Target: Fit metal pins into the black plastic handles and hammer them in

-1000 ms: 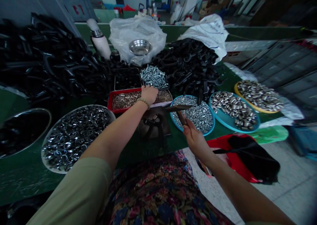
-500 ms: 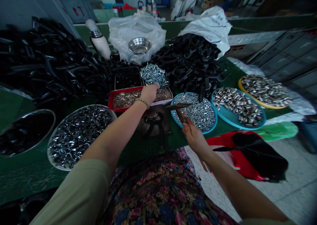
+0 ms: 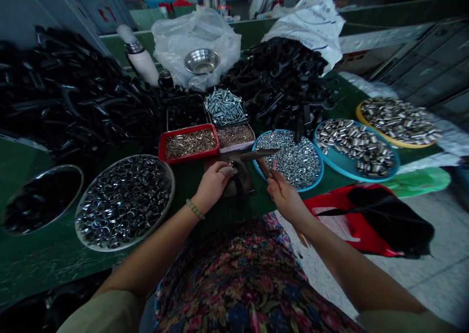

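Note:
My left hand is closed in a pinch over the black fixture at the table's front edge; what its fingertips hold is too small to make out. My right hand grips the handle of a small hammer, whose head hangs over the fixture and the rim of a blue dish of small shiny nuts. Just beyond the fixture lie a red tray of brass-coloured pins and a pink tray of small parts.
A wide metal pan of steel rings sits left, a dark pan further left. Screws, black parts heaps, two dishes of metal sleeves, a steel bowl on plastic bags. A red bin stands on the floor right.
My left hand has pulled back from the pin trays to the black fixture in front of me, fingers now pinched. My right hand kept the hammer in nearly the same place.

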Demonstrator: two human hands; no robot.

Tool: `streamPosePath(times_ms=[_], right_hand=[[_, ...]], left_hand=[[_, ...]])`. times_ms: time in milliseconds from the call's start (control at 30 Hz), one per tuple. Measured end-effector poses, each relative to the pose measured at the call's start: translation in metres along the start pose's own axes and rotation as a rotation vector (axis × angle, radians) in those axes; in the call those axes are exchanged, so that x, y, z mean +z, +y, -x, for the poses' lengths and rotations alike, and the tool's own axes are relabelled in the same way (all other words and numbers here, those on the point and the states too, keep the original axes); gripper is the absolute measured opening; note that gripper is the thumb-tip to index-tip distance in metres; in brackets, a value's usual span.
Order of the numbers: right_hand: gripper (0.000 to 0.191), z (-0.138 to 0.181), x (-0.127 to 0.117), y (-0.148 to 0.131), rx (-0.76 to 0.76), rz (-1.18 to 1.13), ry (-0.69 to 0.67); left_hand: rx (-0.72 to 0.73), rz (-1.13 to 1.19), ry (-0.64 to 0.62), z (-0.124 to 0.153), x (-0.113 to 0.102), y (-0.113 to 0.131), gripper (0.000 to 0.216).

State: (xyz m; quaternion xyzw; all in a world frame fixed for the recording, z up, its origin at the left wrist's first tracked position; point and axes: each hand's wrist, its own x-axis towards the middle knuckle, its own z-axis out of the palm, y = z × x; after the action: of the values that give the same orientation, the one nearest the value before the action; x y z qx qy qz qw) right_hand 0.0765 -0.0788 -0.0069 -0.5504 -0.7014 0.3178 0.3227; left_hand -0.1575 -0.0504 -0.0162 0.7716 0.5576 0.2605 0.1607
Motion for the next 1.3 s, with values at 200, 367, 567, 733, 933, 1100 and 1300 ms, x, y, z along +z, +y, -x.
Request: streamPosePath(times_ms=[200, 367, 567, 733, 933, 1100, 1300], right_hand=[[0.044, 0.005, -0.001, -0.006, 0.038, -0.024, -0.012], [0.044, 0.006, -0.002, -0.006, 0.046, -0.024, -0.024], [0.043, 0.005, 0.002, -0.007, 0.058, -0.046, -0.038], [0.043, 0.005, 0.004, -0.009, 0.075, -0.088, -0.034], [0.042, 0.006, 0.003, -0.007, 0.092, -0.135, -0.027], [0.043, 0.007, 0.001, -0.006, 0.083, -0.122, -0.032], [0.041, 0.008, -0.001, -0.01, 0.056, -0.021, -0.066]], left_hand=[[0.108, -0.274, -0.06, -0.001, -0.001, -0.001, 0.023], [0.115, -0.307, -0.074, 0.003, -0.003, 0.002, 0.024], [0.059, -0.252, -0.045, 0.0, -0.003, 0.003, 0.024], [0.041, -0.3, -0.061, -0.001, -0.003, 0.005, 0.022], [0.076, -0.357, -0.095, 0.002, -0.003, 0.005, 0.022], [0.109, -0.398, -0.133, 0.006, -0.002, 0.007, 0.023], [0.145, -0.372, -0.177, 0.009, -0.005, 0.009, 0.023]])
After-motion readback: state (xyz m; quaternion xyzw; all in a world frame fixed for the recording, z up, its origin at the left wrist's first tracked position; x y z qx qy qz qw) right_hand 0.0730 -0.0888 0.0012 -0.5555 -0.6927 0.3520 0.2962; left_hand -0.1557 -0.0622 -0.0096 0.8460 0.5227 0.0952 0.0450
